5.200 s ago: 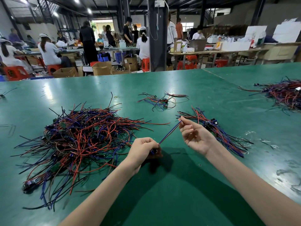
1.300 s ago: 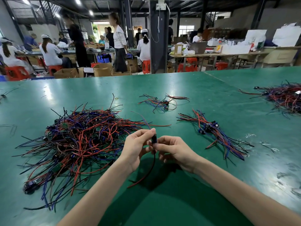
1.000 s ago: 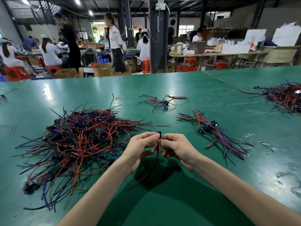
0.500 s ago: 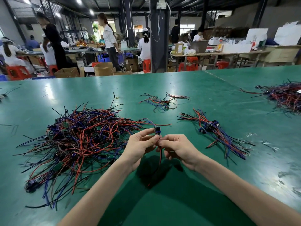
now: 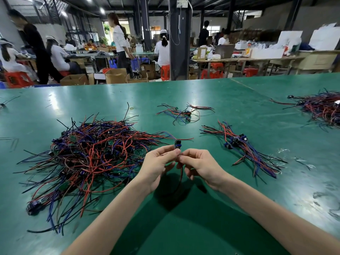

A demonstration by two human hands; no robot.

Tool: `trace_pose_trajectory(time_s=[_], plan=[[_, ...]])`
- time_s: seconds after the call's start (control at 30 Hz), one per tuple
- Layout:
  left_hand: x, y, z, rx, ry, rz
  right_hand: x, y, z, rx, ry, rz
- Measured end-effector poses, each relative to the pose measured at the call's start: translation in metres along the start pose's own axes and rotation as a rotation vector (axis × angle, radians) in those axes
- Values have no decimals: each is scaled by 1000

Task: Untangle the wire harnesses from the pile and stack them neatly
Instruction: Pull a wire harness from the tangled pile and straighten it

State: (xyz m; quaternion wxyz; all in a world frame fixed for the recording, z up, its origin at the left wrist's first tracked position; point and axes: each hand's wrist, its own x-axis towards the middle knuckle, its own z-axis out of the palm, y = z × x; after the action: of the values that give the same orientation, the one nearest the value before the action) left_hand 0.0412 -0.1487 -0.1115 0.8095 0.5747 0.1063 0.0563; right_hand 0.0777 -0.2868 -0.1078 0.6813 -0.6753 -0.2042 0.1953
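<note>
I saw my left hand (image 5: 158, 163) and right hand (image 5: 199, 162) both pinching one wire harness (image 5: 177, 144) just above the counter (image 5: 230, 100), its lead running into the pile (image 5: 88, 155), so I judged a hard pull could drag neighbours along.

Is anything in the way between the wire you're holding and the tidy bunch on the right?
No, nothing visible. The held harness, pinched by the left hand and right hand, has only green table between it and the tidy bunch.
</note>
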Motion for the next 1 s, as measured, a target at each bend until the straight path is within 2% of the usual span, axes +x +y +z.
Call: trace_pose_trajectory(time_s=[0.13,0.27,0.47,0.63,0.83,1.0], plan=[[2,-1,-3,28,-18,-80,0,1,0,-36,9,-55],[3,-1,-4,-27,-10,-81,0,1,0,-20,-2,-25],[0,-3,1,-156,15,-13,1,1,3,196,-30,110],[0,-6,4,-162,171,102,1,1,7,274,-60,162],[-2,-6,4,36,152,257,3,1,4,186,-13,194],[6,14,-9,-90,195,295,5,5,5,69,-17,199]])
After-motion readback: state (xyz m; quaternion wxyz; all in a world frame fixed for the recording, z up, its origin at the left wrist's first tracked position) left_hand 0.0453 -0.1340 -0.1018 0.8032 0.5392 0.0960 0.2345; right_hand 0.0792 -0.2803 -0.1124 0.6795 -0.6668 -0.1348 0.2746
